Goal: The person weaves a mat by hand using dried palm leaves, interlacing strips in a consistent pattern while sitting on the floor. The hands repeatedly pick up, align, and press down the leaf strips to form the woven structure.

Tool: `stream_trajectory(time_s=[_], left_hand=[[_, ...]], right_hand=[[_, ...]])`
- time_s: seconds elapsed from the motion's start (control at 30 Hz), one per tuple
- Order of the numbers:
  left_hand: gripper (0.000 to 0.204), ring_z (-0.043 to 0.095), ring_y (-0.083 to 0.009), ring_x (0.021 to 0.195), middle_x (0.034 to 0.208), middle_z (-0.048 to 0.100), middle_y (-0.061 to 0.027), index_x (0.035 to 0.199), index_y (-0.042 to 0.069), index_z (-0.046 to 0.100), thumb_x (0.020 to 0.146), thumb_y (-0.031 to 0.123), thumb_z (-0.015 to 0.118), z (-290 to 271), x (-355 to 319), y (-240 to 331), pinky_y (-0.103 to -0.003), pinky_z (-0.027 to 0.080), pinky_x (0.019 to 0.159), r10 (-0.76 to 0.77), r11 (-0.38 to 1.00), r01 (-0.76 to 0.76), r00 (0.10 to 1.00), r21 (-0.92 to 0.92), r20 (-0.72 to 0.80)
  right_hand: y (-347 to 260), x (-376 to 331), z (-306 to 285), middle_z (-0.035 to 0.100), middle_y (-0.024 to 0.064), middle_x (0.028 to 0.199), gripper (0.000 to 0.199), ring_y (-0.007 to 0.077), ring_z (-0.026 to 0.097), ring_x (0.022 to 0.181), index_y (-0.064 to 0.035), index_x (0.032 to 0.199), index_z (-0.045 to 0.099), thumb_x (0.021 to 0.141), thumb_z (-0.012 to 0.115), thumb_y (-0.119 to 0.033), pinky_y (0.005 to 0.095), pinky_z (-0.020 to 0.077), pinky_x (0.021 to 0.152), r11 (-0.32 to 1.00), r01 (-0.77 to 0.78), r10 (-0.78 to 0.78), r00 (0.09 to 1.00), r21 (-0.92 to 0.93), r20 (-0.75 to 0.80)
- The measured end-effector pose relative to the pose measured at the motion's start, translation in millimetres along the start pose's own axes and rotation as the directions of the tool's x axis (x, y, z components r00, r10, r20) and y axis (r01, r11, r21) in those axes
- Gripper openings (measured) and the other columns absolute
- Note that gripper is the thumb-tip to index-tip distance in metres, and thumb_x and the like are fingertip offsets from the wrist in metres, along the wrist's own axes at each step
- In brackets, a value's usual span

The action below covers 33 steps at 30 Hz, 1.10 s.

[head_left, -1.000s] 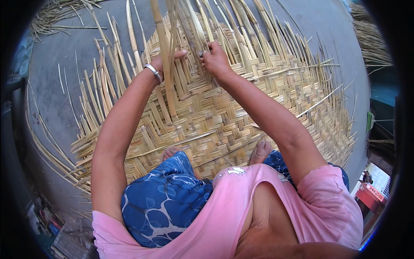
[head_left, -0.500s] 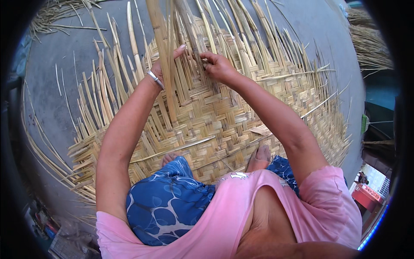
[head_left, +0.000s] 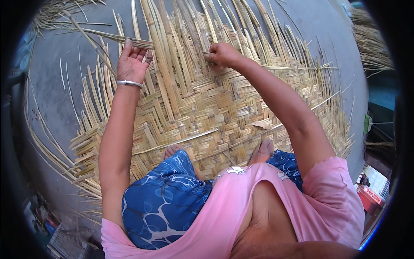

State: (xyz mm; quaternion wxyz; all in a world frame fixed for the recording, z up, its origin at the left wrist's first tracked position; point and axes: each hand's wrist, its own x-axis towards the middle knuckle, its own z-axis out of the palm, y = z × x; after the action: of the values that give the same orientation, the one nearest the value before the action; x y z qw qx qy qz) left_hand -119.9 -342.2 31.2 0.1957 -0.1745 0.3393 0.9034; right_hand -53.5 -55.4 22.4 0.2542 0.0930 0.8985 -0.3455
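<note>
Your left hand (head_left: pixel 131 60) has swung out to ten o'clock — fingers now curled around a loose pale bamboo strip (head_left: pixel 108 36). Your right hand (head_left: pixel 222 55) stays pinching a strand at twelve o'clock on the half-woven straw-coloured bamboo mat (head_left: pixel 202 116).

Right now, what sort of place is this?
Likely an outdoor or open-sided weaving spot on bare ground. A large woven bamboo mat lies on a grey floor, loose strip bundles lie nearby, and both hands work the strips.

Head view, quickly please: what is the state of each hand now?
Left hand: closed around a long bamboo strip, lifting it.
Right hand: closed, pinching a strip end over the woven mat.
</note>
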Motion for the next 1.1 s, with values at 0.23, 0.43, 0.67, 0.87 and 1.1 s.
stream_trajectory(time_s=[0.23,0.43,0.67,0.87,1.1], left_hand=[[0.013,0.062,-0.0149,0.081,0.089,0.064,-0.0033,0.096,0.007,0.06,0.085,0.014,0.061,-18.9,-64.5,-22.2,-0.026,0.052,0.066,0.071,0.903,-0.063,0.997,0.426,-0.003],[0.015,0.061,-0.0144,0.083,0.09,0.062,-0.0031,0.097,0.006,0.061,0.085,0.013,0.062,-31.0,-112.5,-40.6,-0.026,0.053,0.066,0.136,0.828,-0.053,0.985,0.558,-0.108],[0.021,0.06,-0.0116,0.081,0.093,0.062,-0.0049,0.104,0.003,0.06,0.086,0.013,0.06,-15.5,-134.5,-30.1,-0.023,0.053,0.07,0.335,0.69,-0.233,0.942,0.685,-0.018],[0.014,0.064,-0.0258,0.081,0.088,0.061,-0.0149,0.093,0.0,0.05,0.086,0.01,0.058,-73.0,-111.0,-19.2,-0.034,0.056,0.066,0.122,0.965,-0.014,0.909,0.262,-0.399],[0.018,0.064,-0.0286,0.082,0.082,0.058,-0.0152,0.089,-0.002,0.049,0.086,0.013,0.06,-110.3,-98.2,-28.3,-0.033,0.057,0.059,0.057,0.986,0.025,0.879,0.165,-0.474]], right_hand=[[-9.3,0.3,2.9,0.064,0.0116,0.07,0.015,0.026,0.063,0.067,-0.0062,0.07,0.065,0.056,0.062,-0.003,0.0375,0.049,0.058,0.877,0.079,-0.02,0.992,-0.474,0.127],[-16.6,2.3,-2.3,0.058,0.008,0.052,0.007,0.0187,0.056,0.046,-0.0056,0.069,0.063,0.066,0.06,-0.011,0.0305,0.0459,0.047,0.863,0.137,0.074,0.918,-0.486,0.39],[-4.8,-3.7,0.0,0.061,0.0058,0.057,0.018,0.016,0.062,0.053,-0.0047,0.069,0.061,0.077,0.057,-0.02,0.0294,0.0489,0.054,0.871,0.191,-0.032,0.942,-0.453,0.335],[-8.4,-1.2,2.0,0.061,0.0145,0.06,0.027,0.0301,0.061,0.06,-0.0019,0.065,0.064,0.072,0.054,-0.026,0.0381,0.0487,0.061,0.891,0.082,0.063,0.952,-0.447,0.301],[-22.3,-15.0,5.3,0.064,0.0145,0.085,0.031,0.0318,0.061,0.081,-0.0091,0.085,0.064,0.082,0.051,-0.037,0.0419,0.0484,0.073,0.774,0.138,-0.037,0.984,-0.618,0.173]])
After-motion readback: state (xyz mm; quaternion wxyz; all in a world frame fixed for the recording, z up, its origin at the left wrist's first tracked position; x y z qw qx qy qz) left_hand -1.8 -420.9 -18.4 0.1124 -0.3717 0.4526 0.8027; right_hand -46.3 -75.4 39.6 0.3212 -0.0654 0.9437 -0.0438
